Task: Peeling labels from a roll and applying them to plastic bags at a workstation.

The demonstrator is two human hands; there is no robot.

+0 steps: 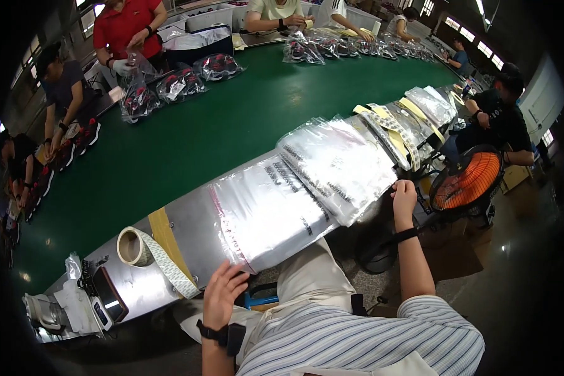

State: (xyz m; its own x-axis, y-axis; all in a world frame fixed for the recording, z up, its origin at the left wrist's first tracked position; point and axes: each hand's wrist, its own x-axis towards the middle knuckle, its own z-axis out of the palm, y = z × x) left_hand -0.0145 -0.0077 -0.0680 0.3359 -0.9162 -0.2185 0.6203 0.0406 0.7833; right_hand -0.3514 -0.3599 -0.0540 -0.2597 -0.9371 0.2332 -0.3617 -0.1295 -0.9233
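Observation:
My left hand [222, 293] is open, its fingers spread beside the near left corner of a stack of clear plastic bags [266, 216] with dark print and a red seal strip. Its fingertips are at the bags' edge; whether they touch it I cannot tell. A second stack of clear bags [338, 166] overlaps the first on its right. My right hand [405, 199] is closed, fingertips pinched at the right corner of that upper stack, apparently on a bag's edge. Both stacks lie on a metal ledge [197, 232].
A roll of stickers [133, 246], a phone [110, 293] and strips of labels [391, 128] lie along the ledge. Beyond runs a green conveyor belt [250, 113] with bagged shoes [182, 84] on its far side. Several people work around it. An orange fan [467, 182] stands at right.

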